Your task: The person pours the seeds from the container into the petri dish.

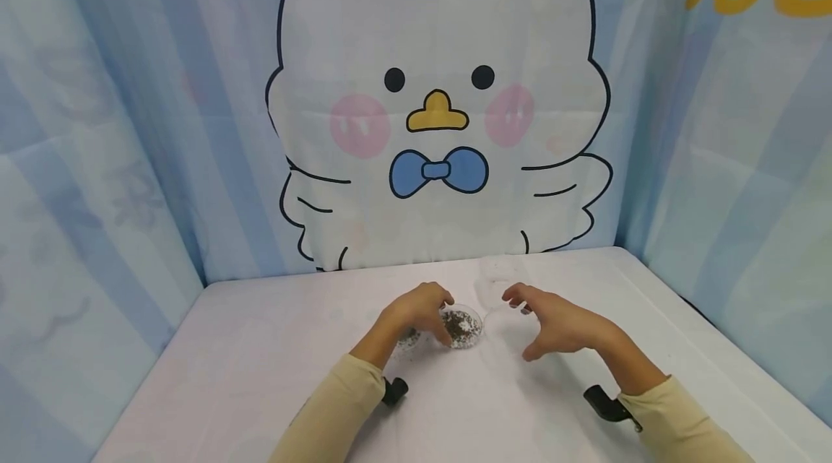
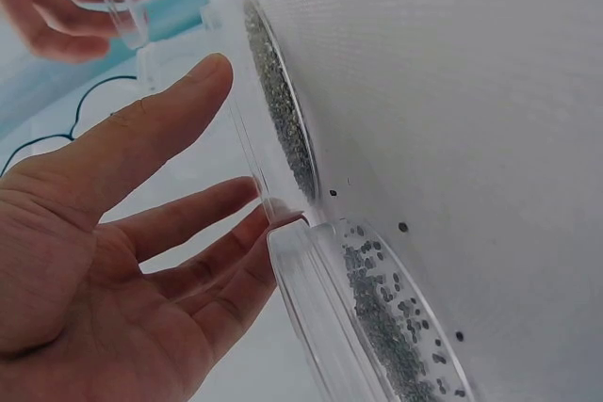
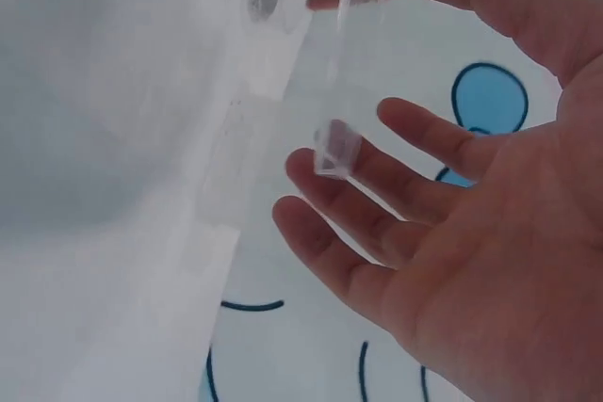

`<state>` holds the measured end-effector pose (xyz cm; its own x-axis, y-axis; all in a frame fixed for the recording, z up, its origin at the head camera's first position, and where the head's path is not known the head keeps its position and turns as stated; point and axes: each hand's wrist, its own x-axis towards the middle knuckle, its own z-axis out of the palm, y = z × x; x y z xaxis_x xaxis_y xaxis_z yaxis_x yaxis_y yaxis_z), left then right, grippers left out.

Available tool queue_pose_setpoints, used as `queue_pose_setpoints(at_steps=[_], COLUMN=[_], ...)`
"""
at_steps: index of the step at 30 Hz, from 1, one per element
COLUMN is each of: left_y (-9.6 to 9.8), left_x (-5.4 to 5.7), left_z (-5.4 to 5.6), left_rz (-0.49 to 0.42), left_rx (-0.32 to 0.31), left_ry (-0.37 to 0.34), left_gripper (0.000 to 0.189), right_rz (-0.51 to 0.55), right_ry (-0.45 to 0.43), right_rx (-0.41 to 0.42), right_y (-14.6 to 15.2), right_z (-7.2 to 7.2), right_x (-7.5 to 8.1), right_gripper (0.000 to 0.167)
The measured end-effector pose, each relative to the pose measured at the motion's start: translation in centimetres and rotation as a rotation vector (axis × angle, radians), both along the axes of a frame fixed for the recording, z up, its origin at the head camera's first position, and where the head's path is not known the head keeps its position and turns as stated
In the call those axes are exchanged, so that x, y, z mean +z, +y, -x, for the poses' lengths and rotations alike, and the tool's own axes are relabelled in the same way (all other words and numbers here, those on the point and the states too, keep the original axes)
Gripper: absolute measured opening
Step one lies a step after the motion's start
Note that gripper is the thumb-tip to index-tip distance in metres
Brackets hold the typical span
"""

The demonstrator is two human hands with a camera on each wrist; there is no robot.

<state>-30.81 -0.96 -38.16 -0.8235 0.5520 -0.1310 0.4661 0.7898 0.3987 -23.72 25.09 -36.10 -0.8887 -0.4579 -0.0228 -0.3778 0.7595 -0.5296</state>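
My left hand point(image 1: 419, 308) curves its thumb and fingers around the left side of a clear round dish point(image 1: 464, 326) of brown and white grains. In the left wrist view, the fingertips lie right at that dish's clear wall. Partly covered by this hand in the head view, a second clear dish point(image 2: 433, 327) holds small dark seeds. To the right, my right hand point(image 1: 562, 322) holds a clear, thin-edged lid point(image 3: 344, 63) on edge, between thumb and fingers. Its outline is faint in the head view.
Several loose seeds point(image 2: 403, 227) lie on the white tablecloth point(image 1: 273, 355) beside the dishes. Faint clear plastic pieces point(image 1: 500, 268) stand at the back of the table. Behind hangs a curtain point(image 1: 435, 224) with a cartoon bird, and more curtains flank both sides.
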Motion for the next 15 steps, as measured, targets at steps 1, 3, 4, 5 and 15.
queue_pose_setpoints(at_steps=[1,3,4,5,15], left_y=[0.0,0.1,0.1,0.1,0.0], left_x=[0.0,0.0,0.0,-0.1,-0.1], left_z=[0.0,-0.1,0.0,0.0,0.1], left_rz=[0.001,0.001,0.003,0.005,0.006], left_rx=[0.000,0.001,0.000,-0.002,0.001], left_ry=[0.000,0.003,0.005,0.007,0.003], left_gripper=[0.073,0.073,0.073,0.073,0.074], right_rz=[0.016,0.052,0.067,0.080,0.222], right_ry=[0.005,0.016,0.023,0.028,0.070], right_rx=[-0.001,0.004,0.010,0.011,-0.035], right_y=[0.3,0.8,1.0,1.2,1.4], right_z=[0.2,0.5,0.7,0.9,1.9], right_x=[-0.1,-0.4,-0.6,-0.7,-1.3], right_gripper=[0.085,0.084,0.083,0.082,0.085])
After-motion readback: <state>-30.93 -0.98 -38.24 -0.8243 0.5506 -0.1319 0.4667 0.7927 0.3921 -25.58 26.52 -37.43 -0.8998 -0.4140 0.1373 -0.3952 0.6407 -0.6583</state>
